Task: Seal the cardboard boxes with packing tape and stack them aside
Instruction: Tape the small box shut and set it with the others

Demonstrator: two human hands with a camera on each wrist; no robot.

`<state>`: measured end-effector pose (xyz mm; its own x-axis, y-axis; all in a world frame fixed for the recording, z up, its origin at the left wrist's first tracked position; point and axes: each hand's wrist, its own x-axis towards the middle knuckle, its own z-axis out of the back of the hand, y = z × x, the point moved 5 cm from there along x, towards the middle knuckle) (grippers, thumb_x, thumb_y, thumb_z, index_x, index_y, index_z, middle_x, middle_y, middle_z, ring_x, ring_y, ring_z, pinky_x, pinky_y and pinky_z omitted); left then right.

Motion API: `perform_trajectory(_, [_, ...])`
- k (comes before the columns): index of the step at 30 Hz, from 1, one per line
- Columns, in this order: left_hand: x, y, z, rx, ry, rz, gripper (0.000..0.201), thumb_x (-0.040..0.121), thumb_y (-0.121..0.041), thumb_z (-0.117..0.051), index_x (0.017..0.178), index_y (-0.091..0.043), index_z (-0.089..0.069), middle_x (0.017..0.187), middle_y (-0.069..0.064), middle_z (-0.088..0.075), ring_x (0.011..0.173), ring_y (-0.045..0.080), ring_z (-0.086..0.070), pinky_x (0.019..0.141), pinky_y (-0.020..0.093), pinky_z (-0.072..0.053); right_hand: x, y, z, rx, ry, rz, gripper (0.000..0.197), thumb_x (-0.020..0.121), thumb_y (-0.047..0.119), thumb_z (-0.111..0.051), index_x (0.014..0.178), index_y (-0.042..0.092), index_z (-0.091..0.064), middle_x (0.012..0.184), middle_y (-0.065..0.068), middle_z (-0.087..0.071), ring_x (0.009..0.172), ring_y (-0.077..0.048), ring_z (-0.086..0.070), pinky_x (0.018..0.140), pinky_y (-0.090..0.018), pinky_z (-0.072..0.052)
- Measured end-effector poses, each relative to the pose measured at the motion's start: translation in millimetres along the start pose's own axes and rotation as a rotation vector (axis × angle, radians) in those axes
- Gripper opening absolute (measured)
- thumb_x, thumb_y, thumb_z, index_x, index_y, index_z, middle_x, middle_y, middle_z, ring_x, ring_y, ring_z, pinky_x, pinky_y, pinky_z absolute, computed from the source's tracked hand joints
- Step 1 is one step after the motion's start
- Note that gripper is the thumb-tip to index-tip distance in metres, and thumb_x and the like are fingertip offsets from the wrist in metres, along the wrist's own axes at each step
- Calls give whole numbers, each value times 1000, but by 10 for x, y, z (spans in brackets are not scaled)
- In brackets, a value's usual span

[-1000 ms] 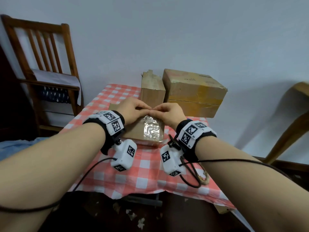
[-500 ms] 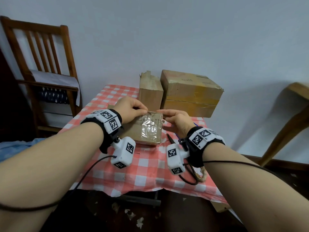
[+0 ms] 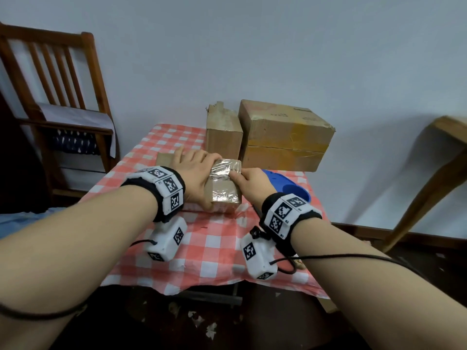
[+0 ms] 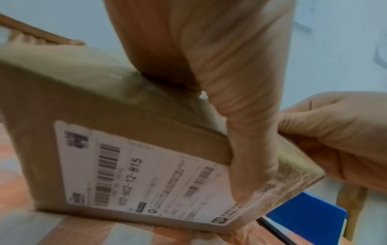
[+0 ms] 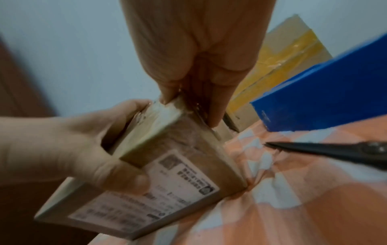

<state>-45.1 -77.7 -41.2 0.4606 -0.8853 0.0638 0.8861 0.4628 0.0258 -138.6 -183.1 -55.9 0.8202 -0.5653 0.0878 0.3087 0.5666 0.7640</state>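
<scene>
Cardboard box [image 3: 223, 184] tilted | left hand [image 3: 194, 173] grips | right hand [image 3: 249, 181] pinches edge

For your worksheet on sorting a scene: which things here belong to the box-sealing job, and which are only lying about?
Part of the job:
small box, gripped by left hand and right hand
tall box
large box
blue tape dispenser
scissors

Lying about:
wooden chair
checked tablecloth

home room | checkered tablecloth [image 3: 214, 248] | wooden chair [image 3: 58, 97] | plain wall [image 3: 252, 46]
</scene>
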Motion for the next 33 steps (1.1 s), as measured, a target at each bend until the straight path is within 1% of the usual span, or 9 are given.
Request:
perform_trajectory(3, [12,-5,-3,-5,-28,-2,110,51,-53,-79,140,-30,-19,135,0,-34,128,22,-30,111,45,-8,6,44,49,-141,59,-18,43,100,31,-43,95,-6,-65,83,-12,-62,77,-24,-57,65,-29,-45])
perform_trajectory(7, [7,-6,4,-13,-65,-4,109,50,-52,-78,140,-30,-19,134,-1,-35,126,21,-31,109,42,-12,15,34,42,-67,87,-93,41,95,31,-49,96,-6,-66,93,-19,-71,87,-31,-68,83,-44,-55])
perform_trajectory(10, [1,-3,-5,-20,-67,-3,111,49,-54,-78,140,-30,-19,134,-1,-35,126,21,-31,109,42,-13,-64,89,24,-157,49,-50,43,91,42,-56,88,0,-67,84,-12,-70,76,-24,-65,74,-35,-54])
perform_trajectory(14, [-15,-17,7,-20,-81,-6,112,49,-56,-79,140,-30,-20,133,-1,-36,126,21,-31,110,41,-12,-49,15,43,96,111,-137,24,92,22,-57,94,-1,-64,94,-15,-69,81,-26,-67,81,-42,-57])
perform_trajectory(17, [-5,-11,0,-20,-59,21,121,49,-55,-79,145,-27,-10,140,1,-33,131,23,-28,113,42,-10,-28,86,-34,69,42,-172,34,75,44,-67,84,12,-66,85,-7,-72,75,-23,-68,72,-36,-58])
perform_trajectory(19, [-8,9,-7,-41,-50,49,128,49,-55,-80,147,-25,-4,144,3,-31,134,24,-26,114,43,-7,-25,181,-83,-51,18,-124,37,73,50,-71,86,17,-65,87,-5,-71,82,-23,-68,76,-37,-57])
perform_trajectory(27, [-25,3,27,-74,-93,24,109,49,-55,-82,136,-24,-25,131,-2,-39,126,19,-33,113,39,-11,-7,39,96,257,138,-261,8,88,0,-50,92,0,-57,80,-15,-62,66,-25,-61,72,-43,-57])
perform_trajectory(30, [-43,5,7,-74,-109,18,107,48,-55,-82,134,-24,-25,128,-2,-39,124,19,-34,112,38,-11,51,80,57,251,90,-200,35,85,12,-64,115,13,-46,106,-13,-62,80,-25,-65,58,-35,-56])
perform_trajectory(33, [-85,-1,0,-63,-125,-1,103,49,-52,-81,131,-24,-25,125,-2,-38,122,19,-33,111,38,-9,47,68,54,227,118,-147,42,82,11,-72,120,8,-55,113,-10,-62,98,-26,-65,77,-42,-58])
